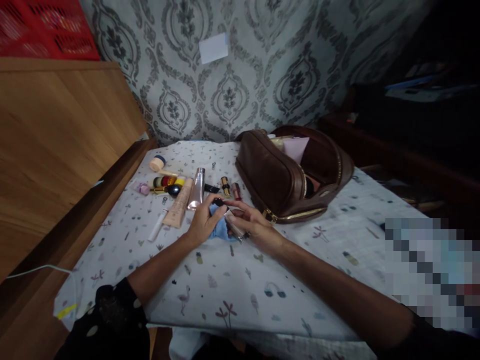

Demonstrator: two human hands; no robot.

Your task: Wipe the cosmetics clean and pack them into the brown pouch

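Apparently stiff, light, slick bottle (pixel 237 230); best held round body. Right hand (pixel 258 226) closed round it; left hand (pixel 202 221) clamped on soft blue cloth (pixel 219 233) against it.

In view are one left hand (pixel 204 221) and one right hand (pixel 255 223), two in all, with one cloth (pixel 220 229) and one bottle (pixel 236 231) between them. Two tubes (pixel 179 205) and one white stick (pixel 157 226) lie beyond and left of the left hand; farther out that way sits one jar (pixel 156 164). The smaller containers (pixel 173 190) near it overlap too much to count. Just beyond the hands are two short cylinders (pixel 225 186). One bag (pixel 268 167) lies beyond the right hand.
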